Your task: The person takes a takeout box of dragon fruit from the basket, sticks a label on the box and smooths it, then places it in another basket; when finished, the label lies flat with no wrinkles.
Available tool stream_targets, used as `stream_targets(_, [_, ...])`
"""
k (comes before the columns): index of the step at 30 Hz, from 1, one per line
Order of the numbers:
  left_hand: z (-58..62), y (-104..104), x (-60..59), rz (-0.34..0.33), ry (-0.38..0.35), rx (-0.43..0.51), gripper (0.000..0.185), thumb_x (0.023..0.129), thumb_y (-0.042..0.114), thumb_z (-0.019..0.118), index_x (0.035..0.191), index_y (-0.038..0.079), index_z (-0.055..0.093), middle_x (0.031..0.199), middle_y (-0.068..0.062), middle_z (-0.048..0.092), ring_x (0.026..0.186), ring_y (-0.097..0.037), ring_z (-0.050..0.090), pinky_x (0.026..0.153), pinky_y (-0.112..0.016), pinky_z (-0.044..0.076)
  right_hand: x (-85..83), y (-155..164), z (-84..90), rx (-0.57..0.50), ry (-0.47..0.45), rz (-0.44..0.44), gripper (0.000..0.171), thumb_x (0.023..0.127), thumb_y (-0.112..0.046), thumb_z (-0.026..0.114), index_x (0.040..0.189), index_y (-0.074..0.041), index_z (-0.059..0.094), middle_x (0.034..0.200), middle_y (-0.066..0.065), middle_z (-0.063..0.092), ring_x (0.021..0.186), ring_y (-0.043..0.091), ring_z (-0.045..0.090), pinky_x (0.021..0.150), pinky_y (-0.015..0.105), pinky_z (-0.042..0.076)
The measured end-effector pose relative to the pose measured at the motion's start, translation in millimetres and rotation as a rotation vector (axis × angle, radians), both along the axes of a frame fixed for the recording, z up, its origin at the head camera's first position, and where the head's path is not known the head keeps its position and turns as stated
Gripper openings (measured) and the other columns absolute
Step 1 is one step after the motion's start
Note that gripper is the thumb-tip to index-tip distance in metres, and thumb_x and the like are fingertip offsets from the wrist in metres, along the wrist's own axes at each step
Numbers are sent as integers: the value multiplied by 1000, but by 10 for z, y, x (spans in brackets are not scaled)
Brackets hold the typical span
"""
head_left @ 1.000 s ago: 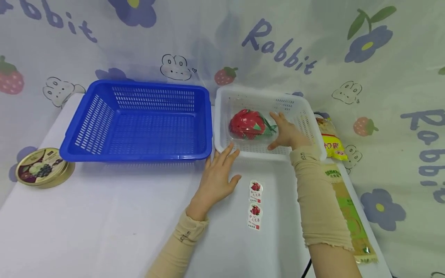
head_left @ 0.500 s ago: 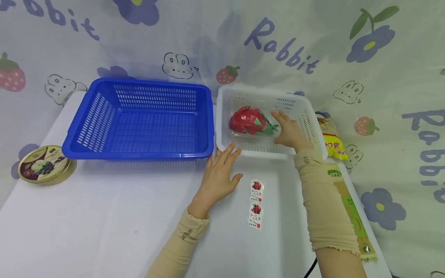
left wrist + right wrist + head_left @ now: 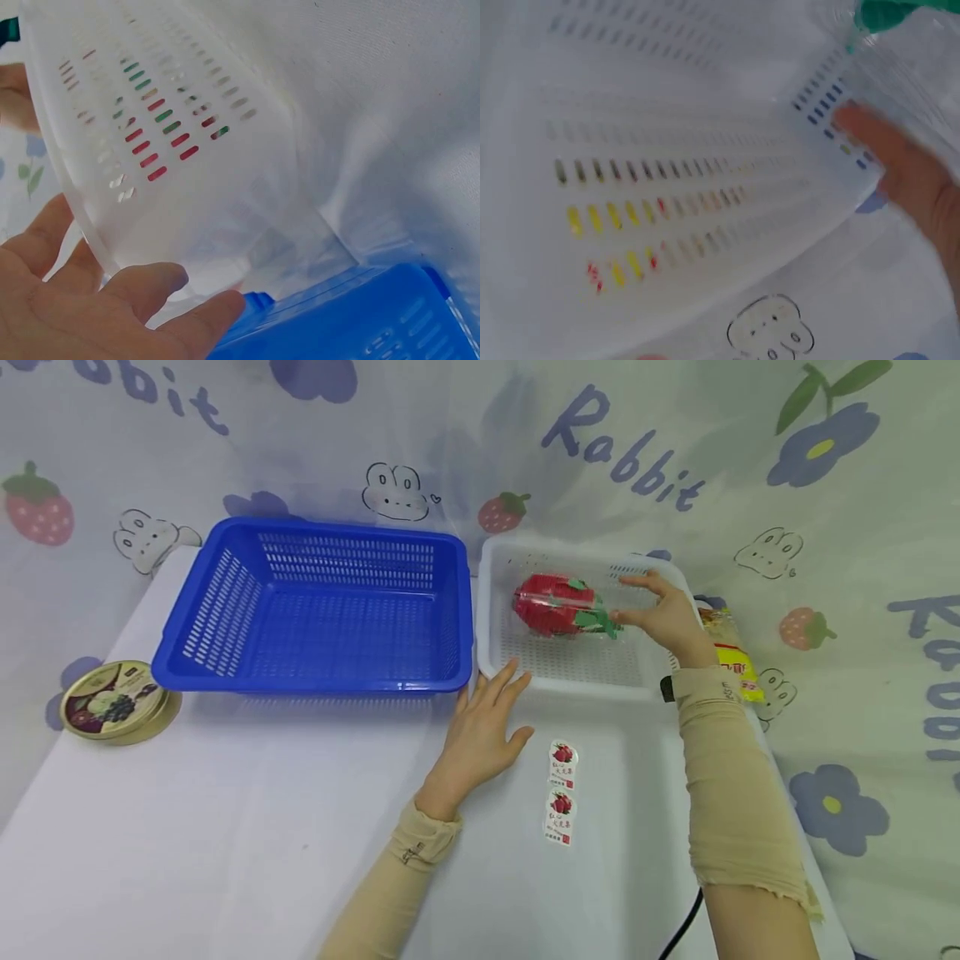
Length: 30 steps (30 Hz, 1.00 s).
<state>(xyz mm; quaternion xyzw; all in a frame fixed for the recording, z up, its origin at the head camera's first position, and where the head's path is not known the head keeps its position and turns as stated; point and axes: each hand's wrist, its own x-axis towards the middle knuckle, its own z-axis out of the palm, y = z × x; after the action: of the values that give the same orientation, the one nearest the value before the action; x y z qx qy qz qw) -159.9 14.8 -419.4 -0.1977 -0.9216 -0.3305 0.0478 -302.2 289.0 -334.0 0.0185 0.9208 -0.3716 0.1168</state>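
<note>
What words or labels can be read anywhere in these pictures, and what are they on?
"Rabbit": printed in purple on the backdrop cloth, whole once, cut off elsewhere.
Two stickers on the table: a red fruit picture with characters too small to read.
Yellow packet behind the right hand: red characters, too blurred to read.
Round tin: a small label, unreadable.
Sleeve cuffs: tiny print, unreadable.

The person wears snug beige sleeves on both forearms, reaching the wrists. Each sleeve carries a small dark marking near the cuff. The right sleeve's upper edge is frilled. The left hand (image 3: 480, 735) and right hand (image 3: 667, 614) are bare.
</note>
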Motion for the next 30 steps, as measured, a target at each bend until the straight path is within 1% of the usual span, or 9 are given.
stream_targets(3, [25, 4, -30, -6, -1, 2, 71, 87, 28, 71, 149, 19, 38, 160, -2, 28, 141, -46, 29, 116, -63, 20, -16, -45, 37, -129, 16, -82, 68, 88, -36, 70, 147, -22, 40, 165, 1, 3, 119, 15, 54, 95, 37, 49])
stream_targets(5, [37, 2, -41, -10, -6, 2, 70, 87, 28, 70, 149, 19, 38, 160, -2, 27, 142, -46, 28, 117, -62, 19, -24, -72, 47, -181, -8, -103, 69, 89, -36, 68, 148, -20, 36, 164, 3, 7, 91, 4, 58, 79, 30, 51])
stream_targets(6, [41, -1, -43, -11, -11, 1, 70, 87, 28, 70, 149, 19, 38, 160, -2, 27, 142, -46, 28, 117, -62, 19, -26, -84, 46, -200, -21, -107, 70, 89, -34, 68, 148, -17, 34, 163, 5, 11, 84, 2, 55, 79, 29, 51])
stream_targets(9, [44, -12, -40, -7, -20, -3, 70, 87, 28, 71, 148, 19, 39, 160, -2, 27, 143, -45, 27, 117, -62, 19, -25, -105, 37, -233, -50, -126, 74, 88, -34, 70, 147, -13, 32, 160, 8, 18, 104, 6, 57, 94, 36, 49])
stream_targets(11, [39, -17, -32, -4, -27, -5, 70, 87, 29, 71, 148, 19, 39, 161, -2, 27, 142, -45, 28, 117, -62, 19, -14, -112, 26, -226, -50, -143, 75, 86, -37, 72, 145, -12, 34, 159, 9, 21, 122, 16, 48, 106, 44, 41])
stream_targets(14, [24, -21, -8, -7, -37, -1, 71, 87, 30, 71, 149, 19, 38, 161, -1, 25, 141, -47, 29, 116, -63, 19, 11, -118, 10, -217, -22, -162, 66, 83, -39, 75, 134, -15, 42, 157, 10, 26, 136, 27, 33, 114, 50, 30])
stream_targets(21, [34, 1, 67, -15, -43, 26, 71, 87, 29, 70, 149, 18, 38, 161, -2, 26, 139, -49, 30, 116, -63, 19, 149, -131, 50, -169, 97, -131, 40, 80, -38, 79, 106, -25, 51, 153, 7, 37, 146, 31, 26, 115, 52, 30])
stream_targets(26, [48, -8, 72, -31, -86, 37, 70, 89, 30, 69, 150, 17, 36, 162, -1, 22, 139, -50, 29, 115, -66, 18, 289, -103, 111, -161, 179, -143, 41, 79, -34, 80, 109, -22, 54, 148, 2, 46, 149, 26, 24, 117, 49, 29])
stream_targets(30, [130, -50, 64, -48, -157, 115, 71, 90, 28, 68, 151, 16, 33, 163, -2, 18, 143, -42, 31, 114, -63, 25, 432, -81, 202, -202, 269, -195, 40, 80, -28, 80, 111, -21, 55, 142, -3, 50, 139, 20, 40, 103, 31, 45])
